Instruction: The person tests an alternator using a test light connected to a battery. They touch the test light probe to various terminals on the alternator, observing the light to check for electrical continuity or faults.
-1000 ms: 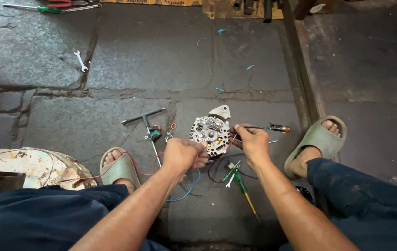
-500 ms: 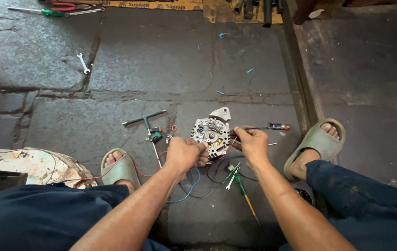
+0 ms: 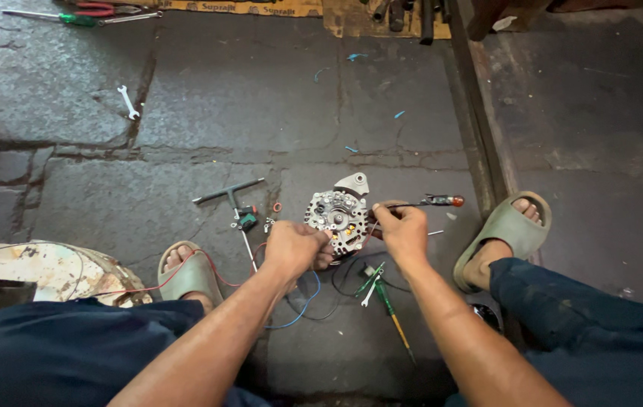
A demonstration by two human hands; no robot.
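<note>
A round silver alternator housing (image 3: 339, 213) stands on the dark stone floor between my feet. My left hand (image 3: 296, 247) grips its lower left edge. On the housing's right side, my right hand (image 3: 403, 228) pinches a thin wire or small part; what it holds is too small to make out. A screwdriver with a red handle (image 3: 442, 200) lies just behind my right hand. Red, blue and black wires (image 3: 314, 290) trail from the housing toward me.
A T-handle wrench (image 3: 229, 192) and small green part (image 3: 247, 219) lie left of the housing. A green-handled screwdriver (image 3: 390, 309) rests by my right forearm. A small spanner (image 3: 129, 101) lies far left. Pliers (image 3: 84, 13) and tools line the back edge. A worn white object (image 3: 42, 270) sits at left.
Both hands stay on the housing. My right hand has shifted slightly at its right edge. The view has tilted a little.
</note>
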